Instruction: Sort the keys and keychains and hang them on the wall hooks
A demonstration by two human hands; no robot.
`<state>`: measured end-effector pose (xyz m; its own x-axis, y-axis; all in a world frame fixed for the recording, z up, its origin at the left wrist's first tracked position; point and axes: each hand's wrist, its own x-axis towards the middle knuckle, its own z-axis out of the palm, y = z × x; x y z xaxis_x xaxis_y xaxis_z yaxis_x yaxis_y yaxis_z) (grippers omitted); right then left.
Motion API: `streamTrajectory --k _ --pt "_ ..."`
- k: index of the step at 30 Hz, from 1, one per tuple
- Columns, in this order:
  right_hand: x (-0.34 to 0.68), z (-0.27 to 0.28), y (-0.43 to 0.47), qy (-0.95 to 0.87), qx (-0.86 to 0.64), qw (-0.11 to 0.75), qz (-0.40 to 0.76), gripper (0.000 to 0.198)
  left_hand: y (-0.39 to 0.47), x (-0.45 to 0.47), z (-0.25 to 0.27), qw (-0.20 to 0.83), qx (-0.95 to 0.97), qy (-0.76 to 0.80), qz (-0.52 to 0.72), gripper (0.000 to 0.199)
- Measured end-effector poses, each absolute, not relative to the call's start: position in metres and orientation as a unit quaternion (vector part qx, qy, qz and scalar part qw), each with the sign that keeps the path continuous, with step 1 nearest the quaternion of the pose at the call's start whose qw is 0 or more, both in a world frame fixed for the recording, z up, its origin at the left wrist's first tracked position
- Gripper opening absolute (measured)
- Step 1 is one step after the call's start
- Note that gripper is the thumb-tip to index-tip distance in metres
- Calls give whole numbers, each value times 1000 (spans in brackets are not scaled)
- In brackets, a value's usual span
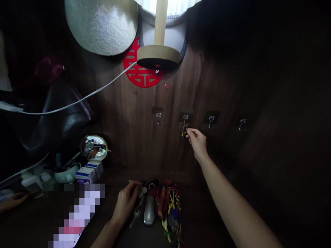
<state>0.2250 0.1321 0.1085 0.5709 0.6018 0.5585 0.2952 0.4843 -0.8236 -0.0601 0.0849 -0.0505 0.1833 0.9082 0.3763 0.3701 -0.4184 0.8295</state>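
Observation:
My right hand (197, 142) is raised to the wall, thumb and fingers pinched on a small bunch of keys (183, 133) with a yellow-green bit. The keys are just under the second metal hook (185, 119) from the left; I cannot tell whether their ring is on it. Low on the dark surface, my left hand (126, 200) has its fingers curled beside a set of silver keys (136, 216); what its fingertips grip is hidden. Right of it lie a silver oval fob (149, 210), a reddish-brown strap (161, 203) and keys with colourful braided cords (172, 213).
More hooks (158, 117) line the wooden wall. Above hang a lamp (158, 55), a cap (147, 34) and a red paper cutout (143, 81). A white cable (103, 89) crosses leftward. A round mirror (93, 148), boxes (90, 172) and another hand (14, 201) are at left.

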Motion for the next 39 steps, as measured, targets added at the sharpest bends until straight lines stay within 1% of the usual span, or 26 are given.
streamTrajectory --k 6,12,16,22,26,28,30,32,34,39 --pt "220 86 116 -438 -495 740 127 32 88 -61 -56 293 712 453 450 23" --pt "203 42 95 -432 -515 718 182 32 88 -63 -54 299 696 466 458 22" --pt "182 10 80 -454 -541 674 215 34 88 -65 -49 315 665 489 469 23" --pt "143 -25 63 -563 -543 571 251 31 93 -75 -45 317 629 516 487 23" --pt "116 -41 52 -671 -529 479 201 20 99 -85 -49 313 639 525 468 25" --pt "106 -46 47 -747 -502 412 141 15 101 -91 -51 281 671 535 430 25" --pt "99 -49 42 -809 -469 346 75 15 102 -95 -52 245 708 539 385 30" --pt "97 -50 39 -838 -454 301 28 15 103 -99 -53 229 728 540 354 36" --pt "97 -50 39 -844 -453 287 5 14 104 -102 -54 227 728 549 342 37" --pt "105 -52 43 -842 -458 285 -26 13 108 -108 -58 226 727 556 333 34"
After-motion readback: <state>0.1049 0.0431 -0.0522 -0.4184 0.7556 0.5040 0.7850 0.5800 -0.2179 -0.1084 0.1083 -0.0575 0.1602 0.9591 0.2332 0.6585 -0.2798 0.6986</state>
